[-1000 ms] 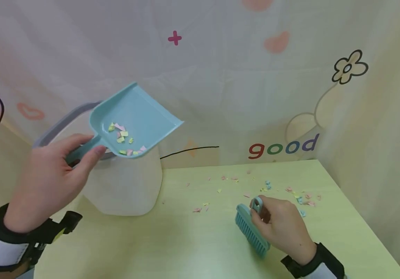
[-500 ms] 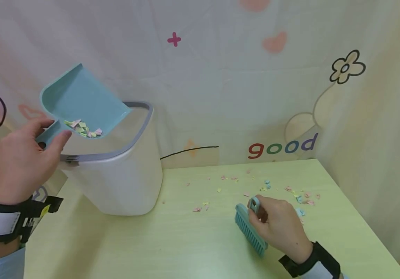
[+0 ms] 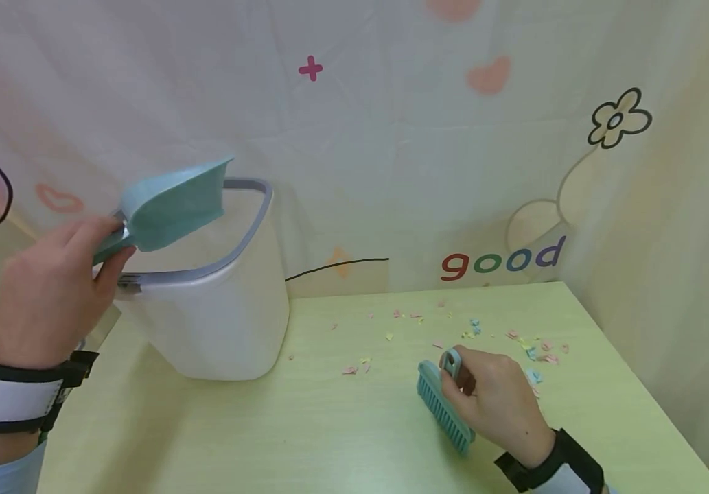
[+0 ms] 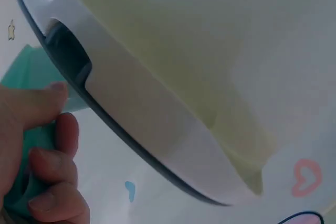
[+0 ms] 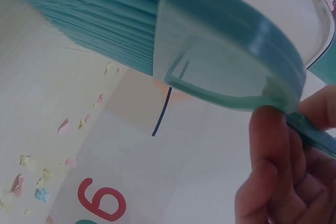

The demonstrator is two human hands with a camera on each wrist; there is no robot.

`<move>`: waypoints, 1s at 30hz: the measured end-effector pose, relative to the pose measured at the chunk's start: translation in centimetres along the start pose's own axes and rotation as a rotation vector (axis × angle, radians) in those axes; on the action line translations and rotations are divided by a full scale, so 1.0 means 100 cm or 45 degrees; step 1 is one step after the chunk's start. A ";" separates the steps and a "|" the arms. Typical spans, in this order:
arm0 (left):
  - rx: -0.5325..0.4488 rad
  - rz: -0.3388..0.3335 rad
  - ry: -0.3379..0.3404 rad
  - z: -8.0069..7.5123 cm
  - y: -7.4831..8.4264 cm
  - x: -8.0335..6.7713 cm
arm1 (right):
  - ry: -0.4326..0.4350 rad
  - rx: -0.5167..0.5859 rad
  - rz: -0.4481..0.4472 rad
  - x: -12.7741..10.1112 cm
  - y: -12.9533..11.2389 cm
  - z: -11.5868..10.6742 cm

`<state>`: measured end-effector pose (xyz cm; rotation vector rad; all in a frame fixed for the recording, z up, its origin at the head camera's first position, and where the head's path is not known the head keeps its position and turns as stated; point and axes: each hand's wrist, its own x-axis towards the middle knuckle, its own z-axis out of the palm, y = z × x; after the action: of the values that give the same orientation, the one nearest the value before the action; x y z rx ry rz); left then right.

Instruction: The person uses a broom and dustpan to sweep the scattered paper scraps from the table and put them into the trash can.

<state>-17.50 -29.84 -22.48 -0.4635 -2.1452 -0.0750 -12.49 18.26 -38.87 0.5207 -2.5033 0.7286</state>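
Head view: the left hand [image 3: 51, 288] grips the handle of a teal dustpan [image 3: 171, 204], held tipped over the open top of a white bin [image 3: 218, 322] with a grey rim. The bin stands on a pale green worktop [image 3: 342, 439]. Right of the bin, the right hand [image 3: 496, 401] is curled round a teal brush [image 3: 437, 401] whose bristles rest on the worktop. Coloured paper scraps [image 3: 471, 329] lie scattered beyond the brush, between bin and right wall. Left wrist view shows fingers [image 4: 47, 182] wrapped on the handle beside the bin's rim.
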 end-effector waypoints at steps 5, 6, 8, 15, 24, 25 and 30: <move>-0.024 -0.048 0.035 -0.002 0.002 -0.007 | -0.004 -0.004 0.002 0.002 -0.001 0.000; -0.024 -0.071 0.046 -0.003 0.001 -0.009 | -0.008 -0.004 0.005 0.002 -0.001 0.000; -0.039 -0.117 0.076 -0.005 0.001 -0.013 | -0.013 -0.002 0.005 0.003 -0.001 0.000; -0.149 -0.199 0.147 -0.013 0.013 -0.029 | 0.009 0.008 -0.021 0.002 -0.001 0.000; -0.363 -0.119 0.206 -0.014 0.048 -0.063 | 0.003 0.019 -0.012 0.002 0.000 -0.002; -0.375 -0.108 0.195 -0.014 0.051 -0.067 | 0.010 0.019 -0.021 0.002 0.001 -0.002; -0.484 -0.064 0.096 -0.007 0.070 -0.093 | 0.032 0.024 -0.047 0.001 0.002 -0.002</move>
<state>-9.72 -26.30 -30.40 -0.6139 -2.0708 -0.5266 -12.62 18.47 -38.77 0.5596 -2.4590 0.7409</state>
